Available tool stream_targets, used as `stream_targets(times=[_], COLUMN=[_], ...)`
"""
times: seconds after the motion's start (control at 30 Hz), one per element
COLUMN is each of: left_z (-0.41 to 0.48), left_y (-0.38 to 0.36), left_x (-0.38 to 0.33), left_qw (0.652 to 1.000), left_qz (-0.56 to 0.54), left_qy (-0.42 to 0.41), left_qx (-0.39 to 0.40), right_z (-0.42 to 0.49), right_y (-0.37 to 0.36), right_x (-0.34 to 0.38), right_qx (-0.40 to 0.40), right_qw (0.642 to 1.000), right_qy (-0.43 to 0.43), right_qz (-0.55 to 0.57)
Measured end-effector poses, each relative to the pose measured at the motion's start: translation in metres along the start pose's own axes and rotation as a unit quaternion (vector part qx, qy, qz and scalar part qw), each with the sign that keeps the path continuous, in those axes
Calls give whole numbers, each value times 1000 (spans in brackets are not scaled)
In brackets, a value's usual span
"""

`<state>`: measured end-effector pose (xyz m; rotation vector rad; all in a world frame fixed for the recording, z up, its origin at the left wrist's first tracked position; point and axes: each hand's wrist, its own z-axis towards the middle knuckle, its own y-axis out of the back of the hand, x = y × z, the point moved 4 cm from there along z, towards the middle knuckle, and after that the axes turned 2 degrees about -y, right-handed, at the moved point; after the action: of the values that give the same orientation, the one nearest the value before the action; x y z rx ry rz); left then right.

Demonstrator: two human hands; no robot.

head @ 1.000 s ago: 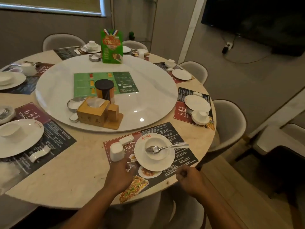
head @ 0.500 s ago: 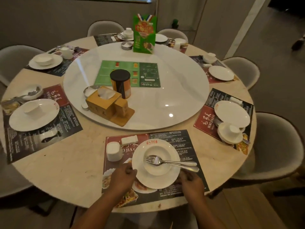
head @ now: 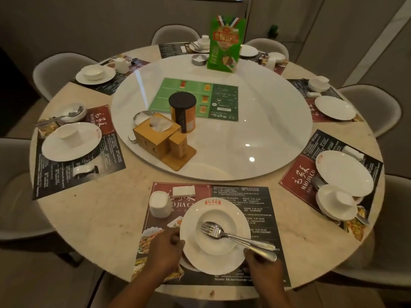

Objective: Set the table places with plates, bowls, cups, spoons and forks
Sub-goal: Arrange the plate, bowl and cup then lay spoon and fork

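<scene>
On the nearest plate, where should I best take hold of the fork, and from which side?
Grip the fork by its handle end, coming from the right. The tines lie inside the bowl, while the handle sticks out past the plate rim, raised and free, close to the right hand.

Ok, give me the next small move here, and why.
Probably the right hand lifts the steel fork and steel spoon from the small white bowl onto the dark placemat: their handles overhang the round white plate's rim beside that hand.
</scene>
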<state>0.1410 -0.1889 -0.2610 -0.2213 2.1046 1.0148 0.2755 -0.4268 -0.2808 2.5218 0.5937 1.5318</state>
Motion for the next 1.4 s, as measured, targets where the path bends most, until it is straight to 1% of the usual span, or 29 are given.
stream_targets(times=[0.33,0.43,0.5,0.57,0.67,0.73,0.8,0.9,1.0,1.07,1.17,1.2,1.3,1.33,1.4], left_z=[-5,-4,-3,-2,-1,1,5,13,22,27,32,34,38,40,43], left_y=[0,1,5,9,19,25,34,48,63,72,79,81,87,89,91], left_x=[7,9,10,11,11,15,18,18,18,19,15,12,2,-1,-7], left_qw=[1000,999,999,999,1000,1000,999,999,996,994,994,994,993,993,994], left_qz=[-25,-33,-43,-42,-17,-22,-25,-17,-5,0,-1,1,16,19,18], left_qy=[-2,-2,-8,-17,-18,-2,14,16,27,30,17,7,-28,-36,-50], left_qx=[17,28,31,24,10,0,-16,-46,-81,-104,-107,-109,-110,-107,-98], right_z=[-1,2,9,18,27,35,42,42,33,27,24,24,28,30,34], right_y=[6,11,21,39,67,68,53,6,-61,-105,-157,-171,-202,-208,-215], right_x=[1,1,0,5,34,61,88,126,155,162,162,162,155,154,153], right_qx=[39,76,103,96,52,53,70,89,125,151,162,163,164,163,161], right_qw=[999,997,995,995,998,996,986,953,905,871,828,808,731,713,693], right_qy=[6,1,-5,-15,3,24,67,146,231,283,344,366,427,437,448], right_qz=[1,6,-17,-23,-43,-63,-136,-249,-335,-372,-412,-432,-507,-524,-542])
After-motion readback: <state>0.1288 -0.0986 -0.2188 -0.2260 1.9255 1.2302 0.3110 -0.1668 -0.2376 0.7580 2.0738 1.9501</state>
